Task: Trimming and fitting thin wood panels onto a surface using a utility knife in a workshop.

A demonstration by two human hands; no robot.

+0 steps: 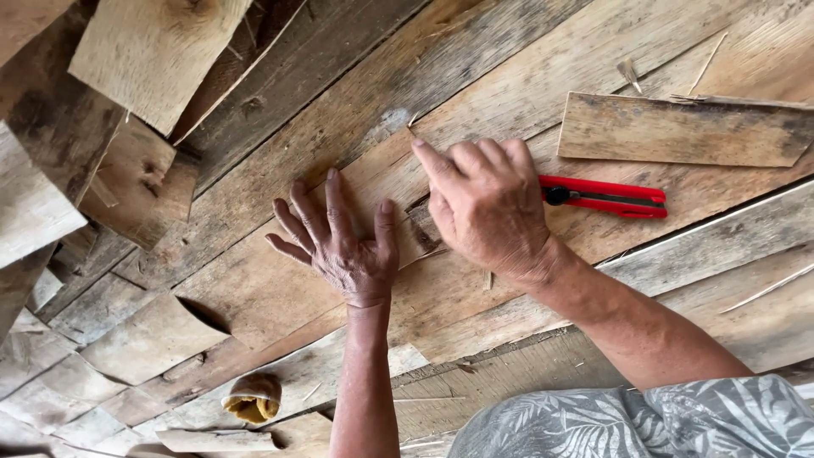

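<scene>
My left hand (pixel 339 242) lies flat with fingers spread on a thin brown wood veneer sheet (pixel 254 288) that rests on weathered planks. My right hand (pixel 483 203) presses down beside it, fingers together and pointing up-left, over a dark crack (pixel 417 206) in the sheet. A red utility knife (pixel 604 197) lies on the wood just right of my right hand, untouched. Neither hand holds anything.
A separate rectangular veneer strip (pixel 678 131) lies at the upper right. Loose curled veneer pieces (pixel 148 339) pile up on the left and lower left. A small roll of yellowish tape (pixel 252 399) sits near the bottom. My patterned grey shirt (pixel 644 420) fills the lower right.
</scene>
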